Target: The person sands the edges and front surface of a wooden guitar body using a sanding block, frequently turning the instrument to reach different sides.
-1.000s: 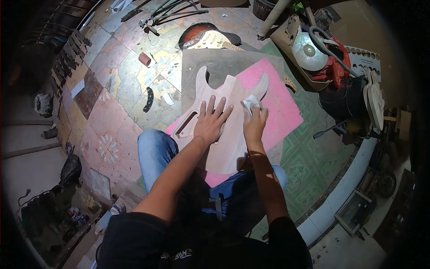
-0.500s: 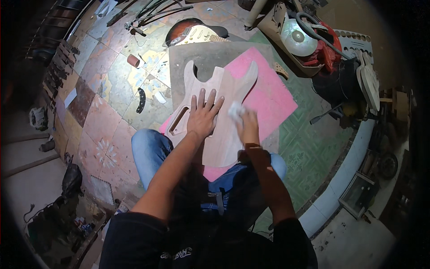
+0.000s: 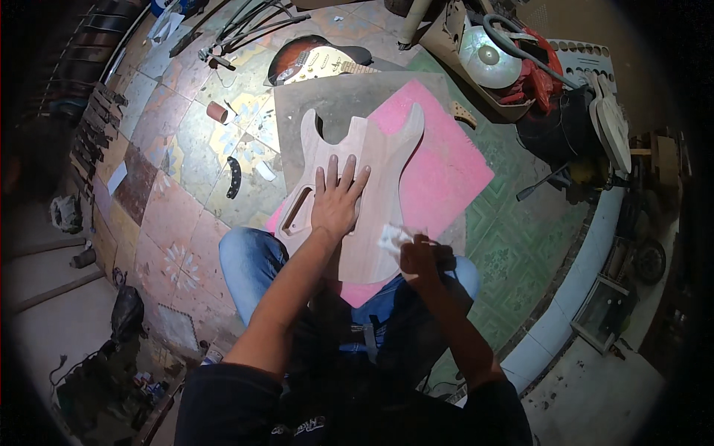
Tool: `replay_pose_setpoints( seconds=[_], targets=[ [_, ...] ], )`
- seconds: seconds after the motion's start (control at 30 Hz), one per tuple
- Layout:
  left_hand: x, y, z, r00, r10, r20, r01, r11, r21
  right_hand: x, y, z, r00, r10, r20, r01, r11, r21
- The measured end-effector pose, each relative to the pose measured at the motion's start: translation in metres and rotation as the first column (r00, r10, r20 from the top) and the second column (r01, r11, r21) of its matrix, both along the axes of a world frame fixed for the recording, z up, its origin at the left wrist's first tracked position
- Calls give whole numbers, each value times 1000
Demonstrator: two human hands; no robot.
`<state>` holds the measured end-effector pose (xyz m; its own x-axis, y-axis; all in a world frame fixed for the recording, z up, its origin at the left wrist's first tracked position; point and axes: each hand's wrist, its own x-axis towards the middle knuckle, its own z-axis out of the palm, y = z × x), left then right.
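Note:
An unpainted wooden guitar body point(image 3: 378, 160) lies across my lap with its two horns pointing away from me. My left hand point(image 3: 337, 202) rests flat on its middle, fingers spread, beside a cut-out cavity. At the lower right of the body, my right hand point(image 3: 419, 260) presses a crumpled white wad point(image 3: 394, 239) to the wood. Whether the wad is cloth or paper I cannot tell. Beneath the body are a pink foam sheet point(image 3: 454, 167) and a grey board point(image 3: 294, 111).
A sunburst electric guitar point(image 3: 320, 63) lies beyond the board. Left on the tiles are a brown roll point(image 3: 217, 112), a curved black piece point(image 3: 233, 178) and a hammer point(image 3: 216, 58). At far right stand a cardboard box point(image 3: 446, 63) and a black bucket point(image 3: 554, 137).
My right hand has slid the white wad toward me, from mid-body down to the lower right edge. My left hand stays on the same part of the wood.

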<state>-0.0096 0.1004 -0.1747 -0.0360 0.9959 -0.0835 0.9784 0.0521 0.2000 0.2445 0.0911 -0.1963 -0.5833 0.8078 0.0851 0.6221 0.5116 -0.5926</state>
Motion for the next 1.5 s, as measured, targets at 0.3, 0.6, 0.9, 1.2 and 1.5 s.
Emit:
replay_pose_setpoints(
  seconds=[0.3, 0.6, 0.9, 1.2, 1.5],
  targets=[
    [5, 5, -8, 1000, -3, -8, 4, 999, 38, -53, 70, 1, 981, -190, -45, 191, 981, 14],
    [3, 6, 0, 999, -41, -30, 42, 999, 32, -85, 142, -12, 916, -402, 3, 379, 866, 327],
    [1, 2, 2, 999, -33, -22, 35, 994, 100, -20, 120, 61, 686, -620, -380, 690, 720, 72],
    [17, 2, 22, 828, -560, -6, 560, 828, 18, 11, 11, 29, 542, -725, -425, 476, 682, -555],
    [-5, 34, 26, 685, -728, 15, 728, 685, 2, 21, 23, 14, 610, -753, -246, 673, 657, -341]
  ],
)
